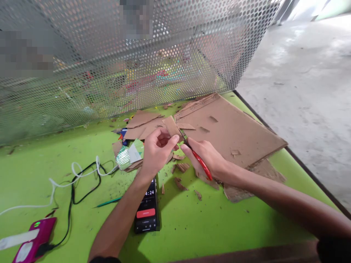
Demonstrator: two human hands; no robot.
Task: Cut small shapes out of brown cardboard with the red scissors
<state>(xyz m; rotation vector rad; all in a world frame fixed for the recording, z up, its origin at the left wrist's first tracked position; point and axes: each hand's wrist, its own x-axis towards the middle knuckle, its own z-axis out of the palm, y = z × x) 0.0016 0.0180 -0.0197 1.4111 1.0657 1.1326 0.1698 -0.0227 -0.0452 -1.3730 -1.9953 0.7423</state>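
My left hand (157,149) pinches a small brown cardboard piece (171,126) and holds it up above the green table (82,157). Red-handled scissors (199,160) are gripped in my right hand (207,157), and their blades meet the lower edge of that piece. Small cardboard offcuts (181,175) lie scattered under both hands. A large cardboard sheet (230,129) lies flat just behind my right hand.
A phone (146,215) with a lit screen lies under my left forearm. White and black cables (74,175) run left to a pink device (34,239). A perforated metal screen (123,54) walls off the back. The table's right edge (307,168) drops to concrete floor.
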